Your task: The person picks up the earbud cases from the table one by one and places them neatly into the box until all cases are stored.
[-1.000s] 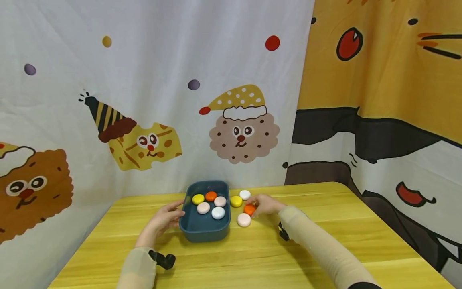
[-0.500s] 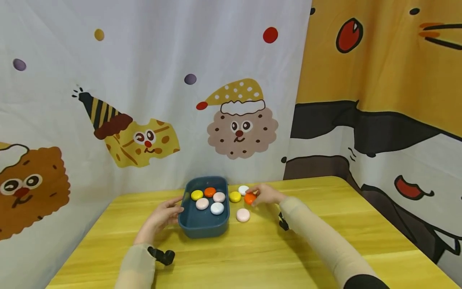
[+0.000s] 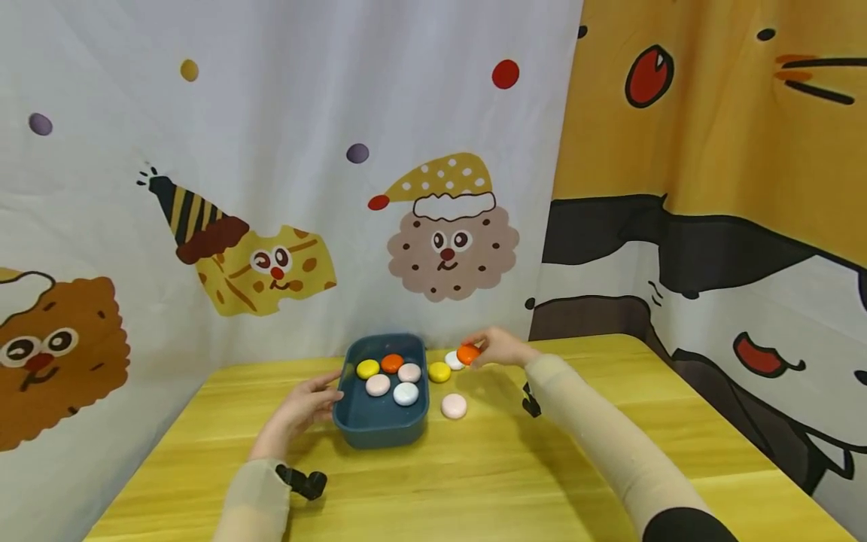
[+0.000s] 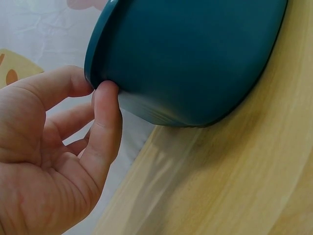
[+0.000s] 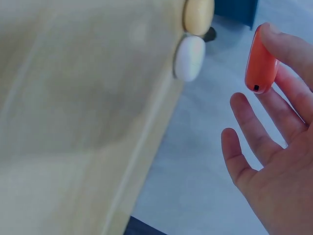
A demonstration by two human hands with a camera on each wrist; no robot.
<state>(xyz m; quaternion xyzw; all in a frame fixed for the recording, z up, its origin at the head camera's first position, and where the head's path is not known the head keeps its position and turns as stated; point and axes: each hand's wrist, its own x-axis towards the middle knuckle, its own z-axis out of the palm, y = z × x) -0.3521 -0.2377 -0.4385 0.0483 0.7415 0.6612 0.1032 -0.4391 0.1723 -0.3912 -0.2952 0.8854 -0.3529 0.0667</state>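
My right hand (image 3: 500,347) pinches a smooth, rounded orange disc (image 3: 467,354) between thumb and fingers, lifted above the table. A small black mark shows on the orange disc (image 5: 261,63) in the right wrist view; the other fingers are loosely bent. My left hand (image 3: 305,405) touches the left side of a dark blue bin (image 3: 381,438). In the left wrist view, thumb and fingertip of the left hand (image 4: 54,147) press at the bin's rim (image 4: 100,41). Inside the bin lie yellow, orange, white and pale pink discs, among them a white disc (image 3: 406,394).
Right of the bin lie a yellow disc (image 3: 439,372), a white disc (image 3: 454,360) partly behind the held one, and a pale pink disc (image 3: 454,406). The wooden table (image 3: 433,489) ends at a printed curtain (image 3: 284,150) behind.
My right hand has picked up the orange disc from beside the pale pink one and raised it away from me, towards the white disc. The left hand stays at the bin.
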